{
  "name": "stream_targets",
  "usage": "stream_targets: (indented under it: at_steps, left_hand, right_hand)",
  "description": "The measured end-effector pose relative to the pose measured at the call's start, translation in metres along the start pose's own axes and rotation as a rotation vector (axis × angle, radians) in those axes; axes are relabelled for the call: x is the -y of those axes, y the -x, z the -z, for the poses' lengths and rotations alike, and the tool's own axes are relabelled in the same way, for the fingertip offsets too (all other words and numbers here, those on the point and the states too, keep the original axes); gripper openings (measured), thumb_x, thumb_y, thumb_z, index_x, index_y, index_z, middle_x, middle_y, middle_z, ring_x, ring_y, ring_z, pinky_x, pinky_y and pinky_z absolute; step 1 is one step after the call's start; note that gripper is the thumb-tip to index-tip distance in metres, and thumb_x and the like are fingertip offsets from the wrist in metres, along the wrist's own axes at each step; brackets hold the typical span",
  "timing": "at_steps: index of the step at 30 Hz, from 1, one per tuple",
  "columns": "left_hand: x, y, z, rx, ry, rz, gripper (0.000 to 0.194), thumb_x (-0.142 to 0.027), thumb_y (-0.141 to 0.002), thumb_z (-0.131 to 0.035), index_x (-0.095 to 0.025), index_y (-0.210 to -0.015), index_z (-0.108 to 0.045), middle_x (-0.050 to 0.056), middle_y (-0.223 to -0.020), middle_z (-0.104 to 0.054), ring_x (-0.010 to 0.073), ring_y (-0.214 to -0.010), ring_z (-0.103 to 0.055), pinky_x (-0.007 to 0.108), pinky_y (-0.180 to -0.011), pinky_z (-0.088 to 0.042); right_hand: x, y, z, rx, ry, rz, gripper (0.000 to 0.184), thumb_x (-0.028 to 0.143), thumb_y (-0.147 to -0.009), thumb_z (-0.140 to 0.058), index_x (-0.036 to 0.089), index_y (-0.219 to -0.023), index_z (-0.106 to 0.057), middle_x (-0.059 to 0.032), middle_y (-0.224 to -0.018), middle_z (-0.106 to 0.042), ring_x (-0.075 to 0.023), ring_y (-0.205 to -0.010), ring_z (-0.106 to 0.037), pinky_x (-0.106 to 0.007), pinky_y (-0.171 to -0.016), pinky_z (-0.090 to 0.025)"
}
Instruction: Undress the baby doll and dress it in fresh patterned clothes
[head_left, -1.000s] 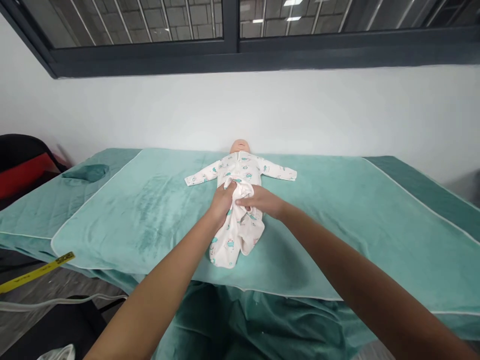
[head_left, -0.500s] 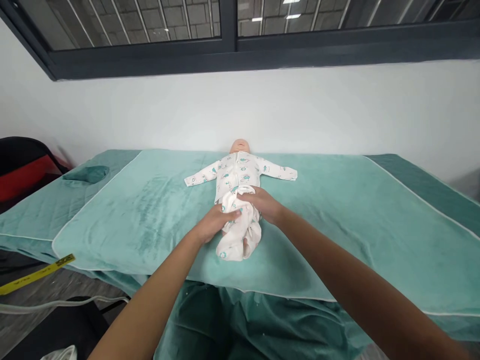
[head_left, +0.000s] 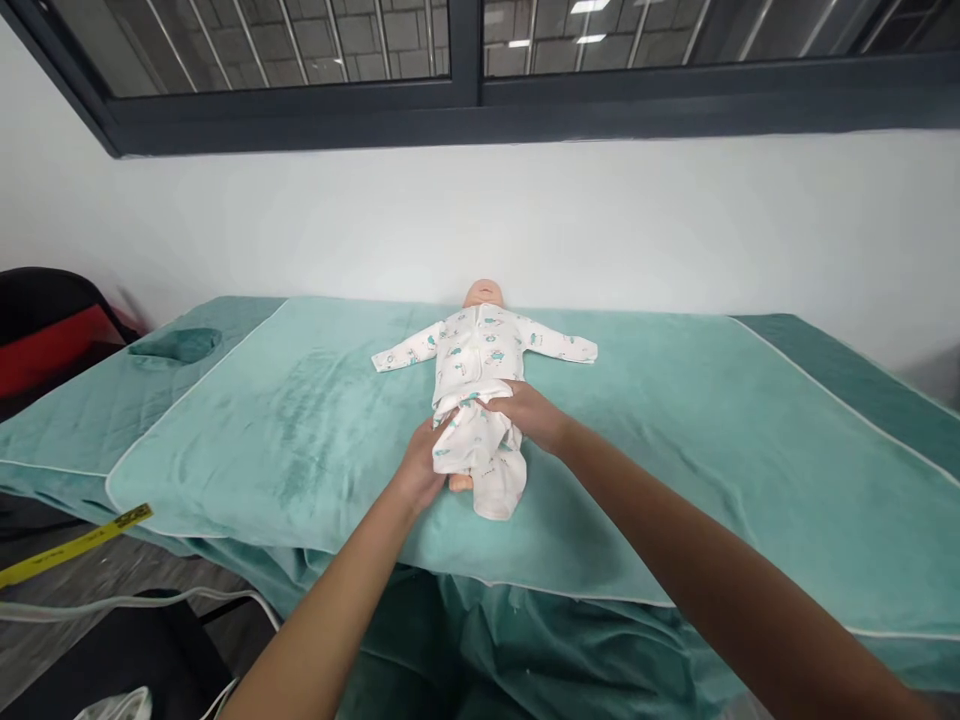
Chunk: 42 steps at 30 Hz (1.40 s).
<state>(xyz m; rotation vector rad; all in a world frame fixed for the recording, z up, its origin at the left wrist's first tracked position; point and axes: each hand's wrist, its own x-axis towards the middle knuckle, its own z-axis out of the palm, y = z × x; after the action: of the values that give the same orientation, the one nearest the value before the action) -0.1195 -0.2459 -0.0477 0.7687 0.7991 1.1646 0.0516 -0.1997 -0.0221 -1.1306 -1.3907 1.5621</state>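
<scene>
A baby doll (head_left: 484, 292) lies on its back on the green bed cover, head toward the wall. It wears a white printed long-sleeved top (head_left: 480, 345), with both sleeves spread sideways. Bunched white baby pants (head_left: 480, 440) in a matching print lie over its lower body. My left hand (head_left: 427, 462) grips the pants at their left side, its fingertips partly hidden by cloth. My right hand (head_left: 529, 415) pinches the pants' upper edge near the doll's waist. One of the doll's feet (head_left: 460, 482) shows below the cloth on the left; the other leg is covered.
The green bed cover (head_left: 675, 450) stretches out to both sides. A white wall (head_left: 480, 220) with a dark window frame (head_left: 300, 125) stands behind. At left are a red and black bag (head_left: 56, 340), a yellow strap (head_left: 75, 545) and a pale cable (head_left: 112, 605).
My left hand has shifted slightly left and down, its fingers now at the cloth's left side. The pants' left part has risen, exposing the doll's foot. My right hand keeps its hold.
</scene>
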Motion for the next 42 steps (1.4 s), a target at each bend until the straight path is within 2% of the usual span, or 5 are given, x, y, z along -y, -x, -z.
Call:
stream_targets:
  at_steps: [16, 23, 30, 37, 42]
  left_hand:
    - [0.013, -0.005, 0.004, -0.042, 0.240, 0.046, 0.050, -0.039, -0.075, -0.076, -0.014, -0.116, -0.062, 0.010, -0.094, -0.074, 0.0263, -0.088, -0.071, 0.037, -0.082, -0.056]
    - [0.006, -0.001, 0.000, -0.162, 0.105, 0.004, 0.055, -0.044, -0.069, -0.081, -0.013, -0.111, -0.065, 0.008, -0.086, -0.074, 0.0243, -0.083, -0.070, 0.033, -0.077, -0.055]
    - [0.015, 0.034, -0.011, -0.379, 0.126, -0.083, 0.043, -0.039, -0.077, -0.076, -0.016, -0.112, -0.065, 0.008, -0.099, -0.073, 0.0221, -0.092, -0.070, 0.031, -0.082, -0.054]
    - [0.043, 0.076, -0.010, -0.474, 0.184, -0.019, 0.034, -0.032, -0.082, -0.069, -0.023, -0.115, -0.066, 0.006, -0.114, -0.070, 0.0230, -0.105, -0.066, 0.032, -0.085, -0.054]
    - [0.036, 0.084, 0.003, -0.436, -0.149, 0.005, 0.040, -0.029, -0.079, -0.071, -0.023, -0.119, -0.067, 0.006, -0.120, -0.069, 0.0263, -0.115, -0.060, 0.036, -0.098, -0.046]
  right_hand:
    - [0.003, 0.006, 0.003, 0.178, -0.101, -0.020, 0.040, 0.037, -0.066, -0.080, 0.015, -0.097, -0.067, -0.0041, -0.089, -0.069, -0.0168, -0.077, -0.062, -0.026, -0.067, -0.046]
    - [0.016, 0.010, -0.002, 0.461, 0.371, -0.110, 0.040, 0.048, -0.070, -0.078, 0.017, -0.096, -0.072, -0.0054, -0.096, -0.072, -0.0230, -0.091, -0.065, -0.031, -0.079, -0.049]
    - [0.010, 0.000, -0.020, 0.168, 0.919, 0.228, 0.012, 0.028, -0.084, -0.060, 0.018, -0.087, -0.067, -0.0032, -0.094, -0.071, -0.0196, -0.089, -0.063, -0.027, -0.073, -0.044]
    - [0.007, 0.002, -0.043, 0.224, 1.295, 0.154, 0.008, 0.022, -0.079, -0.061, 0.018, -0.074, -0.066, -0.0123, -0.085, -0.069, -0.0295, -0.083, -0.063, -0.034, -0.066, -0.038]
    - [0.004, 0.001, -0.050, 0.242, 1.377, 0.136, 0.011, 0.017, -0.077, -0.060, 0.016, -0.082, -0.070, -0.0149, -0.085, -0.070, -0.0293, -0.084, -0.063, -0.034, -0.067, -0.040]
